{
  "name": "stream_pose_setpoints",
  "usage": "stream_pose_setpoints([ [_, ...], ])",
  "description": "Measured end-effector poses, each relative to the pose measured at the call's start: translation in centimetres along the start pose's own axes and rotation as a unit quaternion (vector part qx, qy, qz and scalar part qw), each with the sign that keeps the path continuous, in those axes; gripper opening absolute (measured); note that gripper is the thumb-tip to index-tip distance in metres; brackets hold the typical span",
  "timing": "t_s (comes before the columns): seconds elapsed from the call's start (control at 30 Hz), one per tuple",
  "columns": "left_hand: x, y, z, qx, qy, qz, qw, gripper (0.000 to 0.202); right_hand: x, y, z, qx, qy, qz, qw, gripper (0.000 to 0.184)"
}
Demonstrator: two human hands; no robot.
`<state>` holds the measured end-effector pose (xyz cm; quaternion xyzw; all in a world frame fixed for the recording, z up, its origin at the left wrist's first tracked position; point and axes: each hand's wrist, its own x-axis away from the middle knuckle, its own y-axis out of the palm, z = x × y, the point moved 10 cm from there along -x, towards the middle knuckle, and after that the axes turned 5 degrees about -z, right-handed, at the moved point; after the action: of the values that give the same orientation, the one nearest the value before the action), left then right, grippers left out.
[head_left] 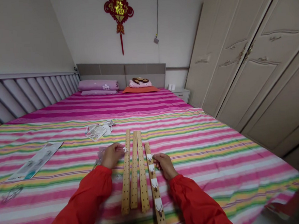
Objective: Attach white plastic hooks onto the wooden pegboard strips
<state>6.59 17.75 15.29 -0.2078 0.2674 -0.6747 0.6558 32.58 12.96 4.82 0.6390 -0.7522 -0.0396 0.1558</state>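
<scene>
Several long wooden strips with rows of holes lie side by side on a striped bedspread point(205, 145). Three bare strips point(134, 171) sit together. A fourth strip point(154, 186), to their right, carries several white hooks along its length. My right hand point(164, 165) is closed in a pinch on that strip near its far hooks. My left hand point(112, 155) is curled shut at the left edge of the bare strips, holding a small white piece, next to a clear plastic bag point(101, 153).
Opened packaging point(99, 130) lies farther up the bed and a long printed pack point(35, 162) to the left. Pillows point(98, 85) rest at the headboard. A tall wardrobe point(250, 60) stands close on the right, a padded rail point(22, 93) on the left.
</scene>
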Motion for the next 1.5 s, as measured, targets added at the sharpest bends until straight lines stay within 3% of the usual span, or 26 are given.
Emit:
stream_pose_setpoints([
  [0.1, 0.4, 1.7, 1.8, 0.146, 0.032, -0.061, 0.987, 0.029, 0.8, 1.7, -2.6, 0.013, -0.056, -0.044, 0.997, 0.022],
  [0.3, 2.0, 5.2, 5.8, 0.218, 0.053, -0.133, 0.965, 0.033, 2.4, 5.4, -6.3, 0.028, -0.116, -0.141, 0.983, 0.026],
  [0.43, 2.1, 6.8, 7.1, 0.240, 0.053, -0.156, 0.957, 0.031, 2.3, 5.5, -6.5, 0.008, -0.101, -0.151, 0.983, 0.026],
  [0.53, 1.6, 7.4, 7.4, 0.272, 0.054, -0.141, 0.950, 0.033, 1.9, 5.1, -6.4, -0.003, -0.086, -0.148, 0.985, 0.026],
  [0.67, 0.9, 8.2, 6.6, 0.332, 0.025, -0.095, 0.938, 0.039, 1.0, 4.3, -6.8, -0.028, -0.090, -0.126, 0.988, 0.023],
  [0.87, 0.3, 12.1, 3.3, 0.419, -0.082, -0.093, 0.899, 0.038, -1.3, 3.4, -5.1, -0.047, -0.054, -0.077, 0.994, 0.018],
  [1.03, -0.9, 13.0, 0.5, 0.359, -0.130, -0.044, 0.923, 0.020, -3.3, 2.9, -3.0, -0.026, -0.023, -0.040, 0.999, 0.015],
  [1.17, -1.8, 13.6, -0.5, 0.310, -0.136, -0.032, 0.940, 0.011, -4.2, 2.7, -2.0, -0.012, -0.013, -0.022, 1.000, 0.010],
  [1.5, -3.0, 12.8, 0.2, 0.150, -0.117, -0.021, 0.981, 0.009, -5.6, 2.1, -1.7, 0.015, -0.012, 0.004, 1.000, 0.008],
])
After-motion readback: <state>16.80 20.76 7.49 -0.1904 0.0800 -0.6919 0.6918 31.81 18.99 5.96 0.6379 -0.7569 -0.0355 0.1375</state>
